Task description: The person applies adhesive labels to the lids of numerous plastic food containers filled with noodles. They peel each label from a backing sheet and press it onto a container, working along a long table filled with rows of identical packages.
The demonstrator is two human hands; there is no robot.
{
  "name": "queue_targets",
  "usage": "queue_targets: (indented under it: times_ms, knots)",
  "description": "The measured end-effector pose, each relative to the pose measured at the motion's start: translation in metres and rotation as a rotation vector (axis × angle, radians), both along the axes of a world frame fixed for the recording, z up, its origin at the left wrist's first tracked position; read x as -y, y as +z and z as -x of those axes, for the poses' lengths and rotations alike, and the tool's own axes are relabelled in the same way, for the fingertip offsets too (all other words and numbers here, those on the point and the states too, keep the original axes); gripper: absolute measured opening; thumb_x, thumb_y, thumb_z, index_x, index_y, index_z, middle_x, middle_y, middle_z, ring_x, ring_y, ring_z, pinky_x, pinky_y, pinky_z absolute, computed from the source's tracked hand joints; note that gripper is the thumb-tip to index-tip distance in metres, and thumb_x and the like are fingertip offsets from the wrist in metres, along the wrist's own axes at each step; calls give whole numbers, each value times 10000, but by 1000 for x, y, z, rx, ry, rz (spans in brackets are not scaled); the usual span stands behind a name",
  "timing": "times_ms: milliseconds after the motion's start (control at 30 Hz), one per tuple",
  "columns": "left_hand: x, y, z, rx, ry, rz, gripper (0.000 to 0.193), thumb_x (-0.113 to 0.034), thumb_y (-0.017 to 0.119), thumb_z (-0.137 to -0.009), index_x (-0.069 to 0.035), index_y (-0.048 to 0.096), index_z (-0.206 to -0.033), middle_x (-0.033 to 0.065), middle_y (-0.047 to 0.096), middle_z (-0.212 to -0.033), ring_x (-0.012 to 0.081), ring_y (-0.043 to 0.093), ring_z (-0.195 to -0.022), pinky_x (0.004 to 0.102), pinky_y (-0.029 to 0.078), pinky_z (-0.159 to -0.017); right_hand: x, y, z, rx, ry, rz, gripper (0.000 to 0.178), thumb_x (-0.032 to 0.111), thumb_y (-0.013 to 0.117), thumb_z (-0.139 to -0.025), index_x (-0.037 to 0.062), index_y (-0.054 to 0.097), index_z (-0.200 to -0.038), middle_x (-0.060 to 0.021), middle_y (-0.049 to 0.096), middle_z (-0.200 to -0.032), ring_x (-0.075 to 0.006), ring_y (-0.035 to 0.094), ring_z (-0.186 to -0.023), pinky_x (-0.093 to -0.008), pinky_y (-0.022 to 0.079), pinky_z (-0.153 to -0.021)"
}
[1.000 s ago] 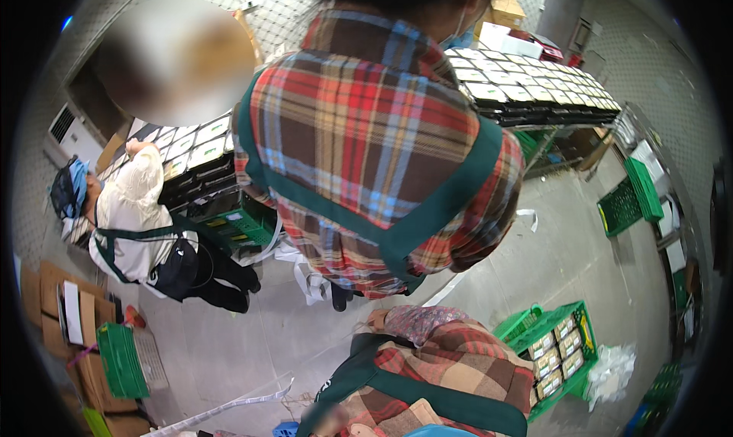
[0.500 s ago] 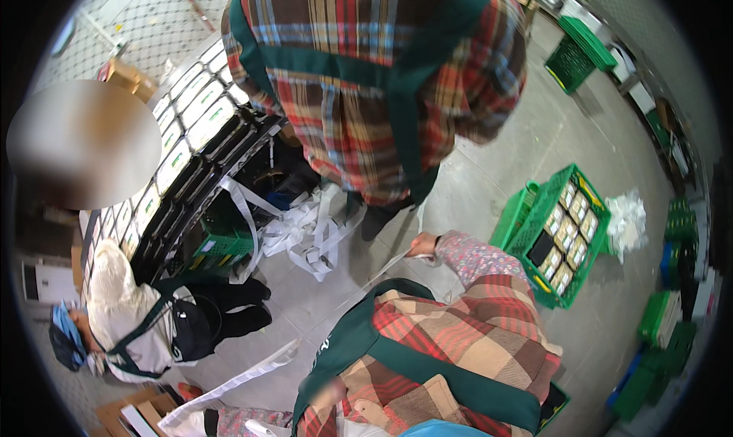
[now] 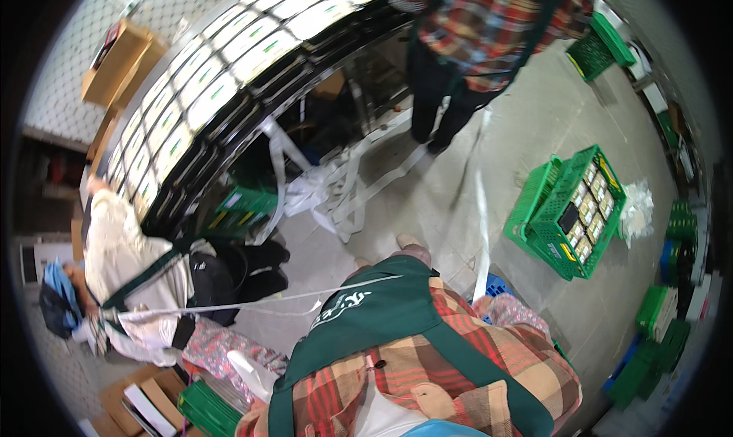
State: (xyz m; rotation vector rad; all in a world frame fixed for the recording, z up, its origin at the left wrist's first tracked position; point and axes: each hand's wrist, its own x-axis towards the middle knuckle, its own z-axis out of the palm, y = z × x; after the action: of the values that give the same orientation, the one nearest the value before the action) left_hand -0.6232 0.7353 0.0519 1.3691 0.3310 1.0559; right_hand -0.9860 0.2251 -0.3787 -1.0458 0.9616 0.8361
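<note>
At the lower left my left hand [image 3: 155, 328], in what looks like a white glove, is closed around a thin white strap [image 3: 267, 301] stretched toward the front of my apron. Its fingers partly blend into a co-worker's white clothing behind. My right hand [image 3: 482, 306], partly covered by the floral sleeve, grips another stretch of white strap [image 3: 482, 208]. This length runs away from me over the grey floor toward a co-worker in plaid [image 3: 489, 32]. A tangle of white strapping [image 3: 324, 196] lies on the floor ahead, beside the table's legs.
A long table carries rows of packed black trays [image 3: 206, 93] at the far left. A second co-worker in white [image 3: 130, 261] stands at its near end. To my right sits a green crate [image 3: 565, 242] of small packages. Cardboard boxes [image 3: 126, 63] lie beyond the table.
My left hand has risen and moved left with its strap. My right hand has come back toward my body, pulling its strap straighter. The plaid co-worker has moved farther off.
</note>
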Motion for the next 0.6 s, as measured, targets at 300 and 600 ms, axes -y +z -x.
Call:
queue_targets:
  times_ms: [300, 600]
  knots:
    - [-110, 63, -73, 262, 177, -15, 179, -156, 573, -866, -3, 605, -953, 90, 594, -889, 164, 575, -727, 275, 498, -612, -89, -15, -224, 687, -507, 168, 300, 162, 533, -872, 26, 531, -1140, -116, 615, -1025, -256, 603, -934, -378, 505, -813]
    - [-84, 66, -105, 329, -51, 99, 286, -184, 539, -886, -2, 564, -1105, 109, 547, -1151, 210, 484, -1125, 325, 365, -988, -391, 377, -567, 1252, -148, -1204, 261, 154, 573, -875, 15, 545, -1094, -68, 590, -1027, -141, 586, -895, -310, 487, -787]
